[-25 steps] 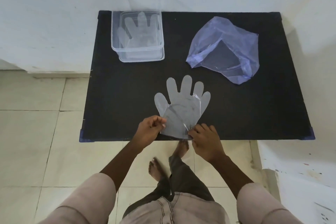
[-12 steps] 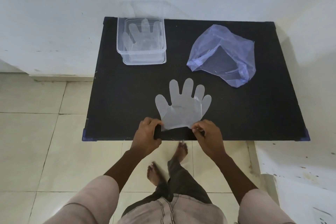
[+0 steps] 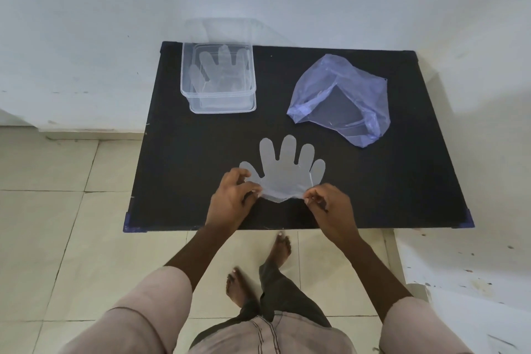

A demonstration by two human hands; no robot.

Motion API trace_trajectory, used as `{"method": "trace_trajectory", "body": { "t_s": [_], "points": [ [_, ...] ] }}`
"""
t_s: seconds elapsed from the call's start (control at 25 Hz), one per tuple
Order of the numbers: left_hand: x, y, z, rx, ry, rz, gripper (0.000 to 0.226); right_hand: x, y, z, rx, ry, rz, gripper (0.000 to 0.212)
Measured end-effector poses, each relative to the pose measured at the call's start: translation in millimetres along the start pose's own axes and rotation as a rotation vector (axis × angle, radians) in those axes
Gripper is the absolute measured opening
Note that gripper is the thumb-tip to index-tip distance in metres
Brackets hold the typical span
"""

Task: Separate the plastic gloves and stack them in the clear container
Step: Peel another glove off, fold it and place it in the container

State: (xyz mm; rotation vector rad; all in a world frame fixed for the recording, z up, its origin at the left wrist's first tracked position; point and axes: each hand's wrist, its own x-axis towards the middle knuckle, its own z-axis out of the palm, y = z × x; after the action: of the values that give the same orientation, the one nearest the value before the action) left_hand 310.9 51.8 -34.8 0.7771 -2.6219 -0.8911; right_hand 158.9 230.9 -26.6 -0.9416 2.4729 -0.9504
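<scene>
A translucent plastic glove (image 3: 283, 171) lies flat on the black table (image 3: 373, 181), fingers pointing away from me. My left hand (image 3: 230, 200) pinches the left corner of its cuff, and my right hand (image 3: 330, 207) pinches the right corner. The cuff edge is slightly lifted and crumpled between them. At the table's back left stands the clear container (image 3: 188, 95), with a glove (image 3: 221, 73) lying flat inside it.
A crumpled blue-violet plastic bag (image 3: 344, 98) lies at the back right of the table. A white wall runs close behind the table. A white, speckled surface (image 3: 459, 273) stands at the right. My bare feet are on the tiled floor below the table's front edge.
The folded-up cuff of the glove has been laid flat. Both hands moved to the cuff's two corners and have shifted the glove a little farther onto the table.
</scene>
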Motion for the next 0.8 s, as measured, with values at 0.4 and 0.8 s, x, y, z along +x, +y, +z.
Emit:
{"method": "trace_trajectory", "body": {
  "t_s": [0.4,0.8],
  "points": [
    [55.6,50.3,-67.4,-0.626,-0.087,-0.207,0.01,26.3,-54.2,-62.5,0.395,0.04,0.029,0.009],
    [64.7,73.1,-116.4,-0.797,-0.197,-0.195,0.012,25.8,-94.2,-80.7,0.534,0.077,0.022,0.008]
  ]
}}
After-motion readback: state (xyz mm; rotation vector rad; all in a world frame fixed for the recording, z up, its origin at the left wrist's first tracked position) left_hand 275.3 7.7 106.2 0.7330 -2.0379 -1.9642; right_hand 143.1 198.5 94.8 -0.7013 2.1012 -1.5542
